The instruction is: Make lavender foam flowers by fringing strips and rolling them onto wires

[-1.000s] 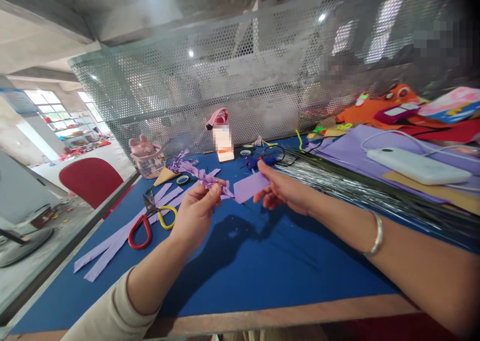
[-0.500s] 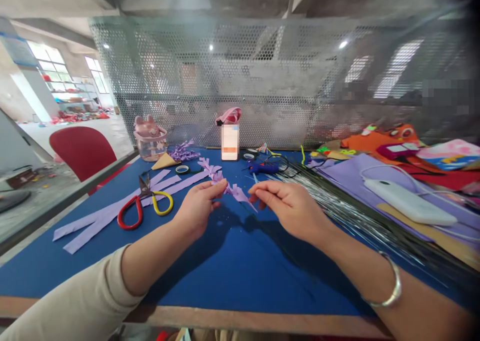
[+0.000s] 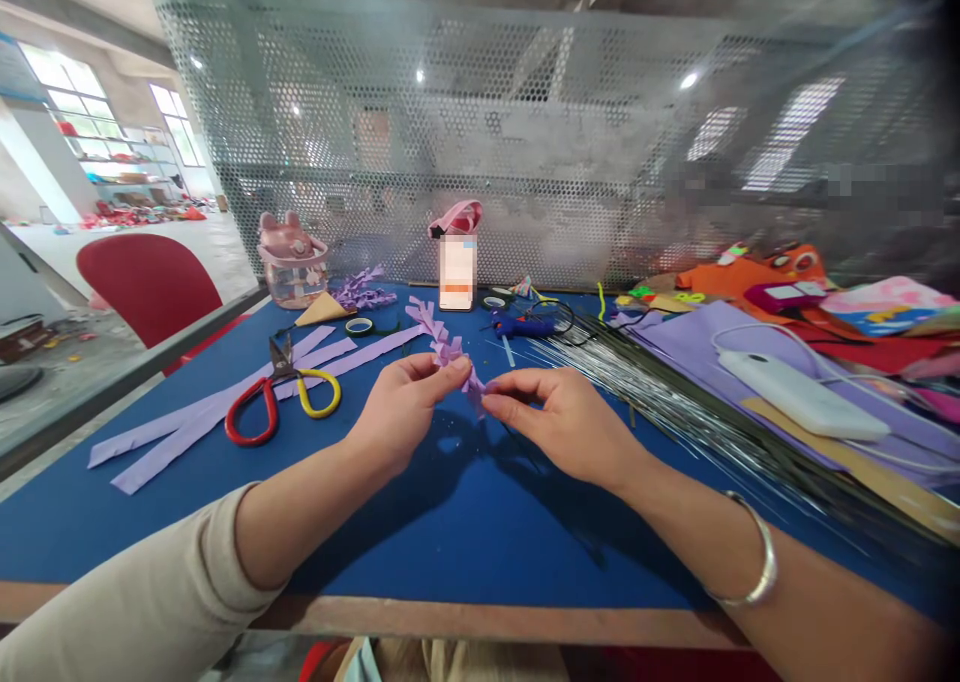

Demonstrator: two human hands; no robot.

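Observation:
My left hand point(image 3: 409, 402) pinches a frilled purple paper strip point(image 3: 424, 317), which runs up and away from my fingers over the blue table. Close beside it, my right hand point(image 3: 551, 417) has thumb and forefinger closed on the strip's near end. Scissors point(image 3: 281, 377) with one red and one yellow handle lie spread to the left of my hands. Under and around them are several flat purple strips point(image 3: 176, 430). Beyond my right hand rests a blue glue gun point(image 3: 525, 322) with a black cord.
A phone point(image 3: 457, 277) stands upright at the back, near a pink-lidded jar point(image 3: 294, 267), a roll of green tape point(image 3: 358, 327) and purple fringe point(image 3: 364, 289). To the right lie thin wires point(image 3: 637, 372), purple sheets point(image 3: 694, 347) and a white power bank point(image 3: 802, 394).
My right hand has come in left to the strip's near end, closing the gap between my hands. My left hand has moved slightly right, and the view has tilted down a little.

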